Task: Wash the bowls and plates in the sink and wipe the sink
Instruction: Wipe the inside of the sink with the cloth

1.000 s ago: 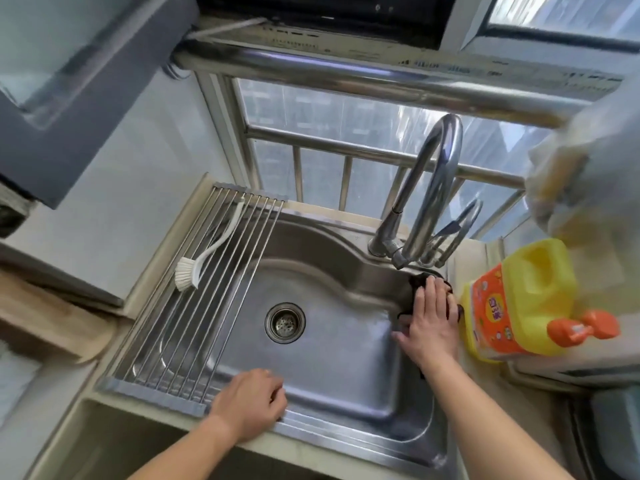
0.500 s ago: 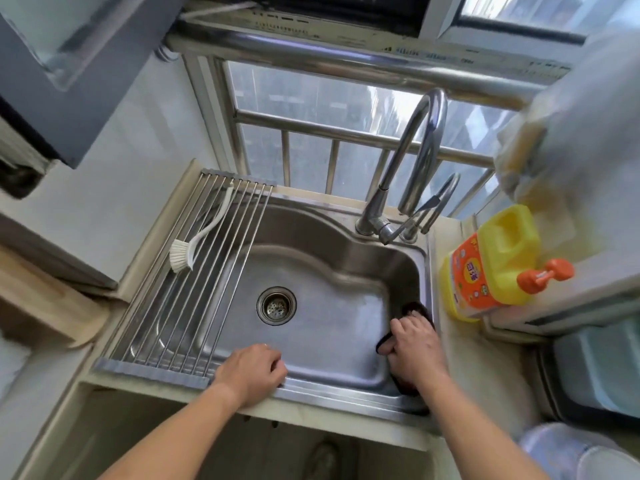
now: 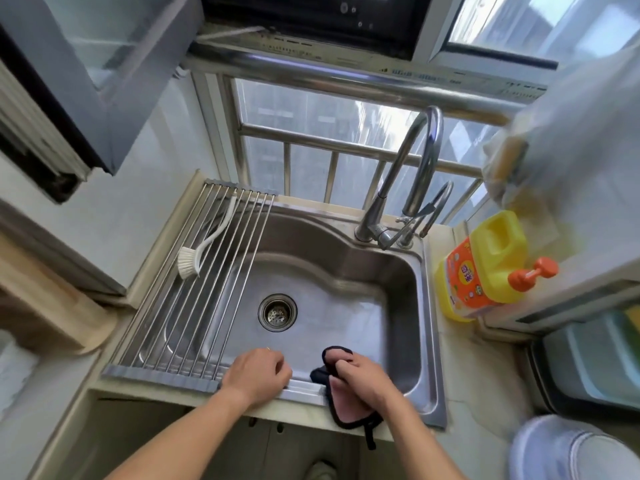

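Observation:
A stainless steel sink (image 3: 346, 282) fills the middle, its basin holding no dishes, with a round drain (image 3: 277, 312) in the floor. My right hand (image 3: 363, 375) grips a pink cloth with a dark border (image 3: 346, 408) at the sink's front rim; the cloth hangs over the rim toward me. My left hand (image 3: 258, 375) rests with curled fingers on the front rim, just left of the cloth. No bowls or plates lie in the basin.
A roll-up metal rack (image 3: 194, 306) covers the sink's left part, with a white brush (image 3: 204, 244) on it. The faucet (image 3: 405, 188) rises at the back right. A yellow detergent bottle (image 3: 485, 268) stands to the right. A pale dish (image 3: 571, 448) sits bottom right.
My right hand has swept the cloth from the sink's right wall near the faucet down to the front rim, beside my left hand. The left hand stayed on the rim.

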### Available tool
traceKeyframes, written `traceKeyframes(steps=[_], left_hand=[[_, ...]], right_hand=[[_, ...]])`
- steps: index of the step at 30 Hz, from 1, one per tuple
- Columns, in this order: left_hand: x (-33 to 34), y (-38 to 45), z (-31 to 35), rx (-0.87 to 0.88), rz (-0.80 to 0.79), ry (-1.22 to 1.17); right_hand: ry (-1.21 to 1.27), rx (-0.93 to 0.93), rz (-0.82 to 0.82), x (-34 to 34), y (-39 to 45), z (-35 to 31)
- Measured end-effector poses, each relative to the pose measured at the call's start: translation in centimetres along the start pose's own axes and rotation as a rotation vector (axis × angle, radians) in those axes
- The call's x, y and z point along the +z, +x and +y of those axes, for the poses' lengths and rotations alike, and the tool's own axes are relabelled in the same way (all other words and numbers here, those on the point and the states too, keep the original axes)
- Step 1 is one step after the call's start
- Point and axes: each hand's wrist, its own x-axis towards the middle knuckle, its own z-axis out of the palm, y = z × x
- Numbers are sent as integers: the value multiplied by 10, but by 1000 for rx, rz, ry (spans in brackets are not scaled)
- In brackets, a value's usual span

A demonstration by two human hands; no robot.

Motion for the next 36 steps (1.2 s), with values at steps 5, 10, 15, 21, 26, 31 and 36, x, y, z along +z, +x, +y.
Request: traceKeyframes(steps=[5, 10, 15, 21, 26, 31, 36], left_hand=[[-7, 25, 4, -91, 43, -127], [6, 28, -2, -67, 180, -69], [15, 33, -8, -10, 341, -98], [14, 34, -9, -17, 348, -113], [12, 33, -7, -50, 385, -120], [11, 31, -6, -63, 402, -106], [3, 22, -7, -43, 348, -94]], right_hand=[[333, -47, 0, -9, 34, 17], [-10, -91, 564, -31, 113, 46], [-357, 95, 327, -14, 194, 83], [-429, -165, 167, 15, 242, 30], [-366, -363, 90, 41, 261, 2], [-418, -571, -38, 52, 234, 33], [-545, -747, -277, 55, 181, 84]])
